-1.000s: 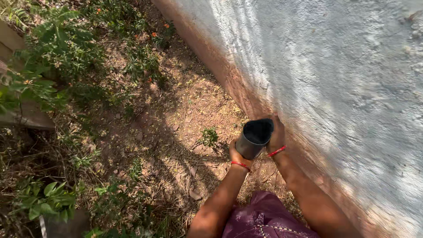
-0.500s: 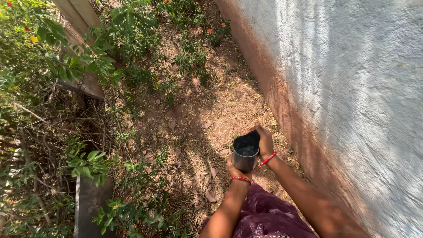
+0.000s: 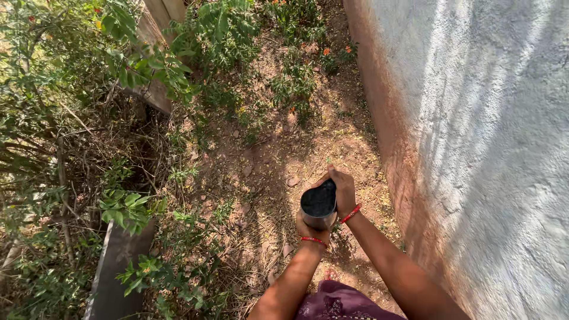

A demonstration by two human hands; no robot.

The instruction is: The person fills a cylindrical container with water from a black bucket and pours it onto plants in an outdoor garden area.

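I hold a dark metal cup (image 3: 318, 204) upright in front of me with both hands, over a dirt path. My left hand (image 3: 309, 230) grips it from below, a red bangle on that wrist. My right hand (image 3: 343, 191) wraps its far side and rim, also with a red bangle. The cup's inside looks dark; I cannot tell what is in it. A purple garment (image 3: 344, 302) shows at the bottom edge.
A rough white wall (image 3: 486, 136) with a reddish base runs along the right. Bare soil with dry leaves and small stones (image 3: 261, 172) lies ahead. Green shrubs (image 3: 136, 77) with orange flowers, a concrete post (image 3: 155, 24) and a grey slab (image 3: 115, 266) crowd the left.
The view has swung left and forward along the wall. The cup has tilted upright and come closer to my body, both hands still on it.
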